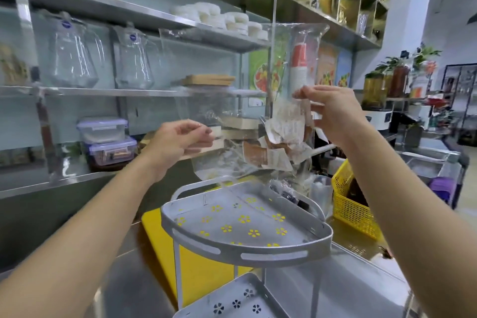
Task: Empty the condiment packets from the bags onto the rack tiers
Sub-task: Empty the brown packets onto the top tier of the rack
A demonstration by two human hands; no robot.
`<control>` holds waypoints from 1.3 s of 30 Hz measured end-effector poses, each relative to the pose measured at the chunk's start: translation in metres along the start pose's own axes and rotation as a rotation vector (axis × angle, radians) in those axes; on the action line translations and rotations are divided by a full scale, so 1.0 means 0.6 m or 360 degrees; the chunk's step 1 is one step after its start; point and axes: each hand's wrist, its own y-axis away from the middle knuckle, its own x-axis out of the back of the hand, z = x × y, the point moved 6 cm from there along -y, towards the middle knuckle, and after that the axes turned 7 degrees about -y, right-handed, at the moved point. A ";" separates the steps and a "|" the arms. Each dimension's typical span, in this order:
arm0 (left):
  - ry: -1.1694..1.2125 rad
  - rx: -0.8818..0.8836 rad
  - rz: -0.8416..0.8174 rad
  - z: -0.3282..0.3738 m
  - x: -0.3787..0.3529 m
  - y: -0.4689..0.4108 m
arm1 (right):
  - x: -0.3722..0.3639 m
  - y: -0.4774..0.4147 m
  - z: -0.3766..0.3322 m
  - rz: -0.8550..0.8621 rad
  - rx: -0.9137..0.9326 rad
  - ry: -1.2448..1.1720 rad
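A clear plastic bag [227, 80] hangs upside down above the grey rack's top tier [247, 248]. My left hand [180, 142] pinches the bag's left edge, and my right hand [333, 111] grips its right side higher up. White and brown condiment packets [278, 142] are bunched near the bag's lower mouth, above the tier. The top tier has flower-shaped cut-outs and no packets lying on it. A lower tier [232, 302] of the same rack shows at the bottom edge. Another crumpled bag with dark contents [286, 191] lies at the tier's far rim.
The rack stands on a steel counter [361, 289] over a yellow board [198, 261]. A yellow mesh basket [353, 204] sits to the right. Steel shelves behind hold glass pitchers [74, 57], lidded boxes [105, 137] and stacked white lids [222, 18].
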 end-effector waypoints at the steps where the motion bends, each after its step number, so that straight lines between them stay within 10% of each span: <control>1: -0.0051 0.0020 -0.0044 -0.005 0.002 0.001 | -0.001 0.000 0.000 -0.0014 0.0022 0.0027; 15: 0.0047 0.0092 0.0063 -0.021 0.008 0.012 | 0.009 -0.006 0.024 0.0114 -0.0023 -0.0411; 24: 0.0187 0.0172 0.0330 -0.050 0.013 0.014 | 0.018 0.030 0.124 -0.0098 -0.0231 0.0143; 39: -0.0009 0.0034 0.0352 0.017 0.074 0.020 | -0.024 0.004 0.019 -0.0017 0.0161 -0.0249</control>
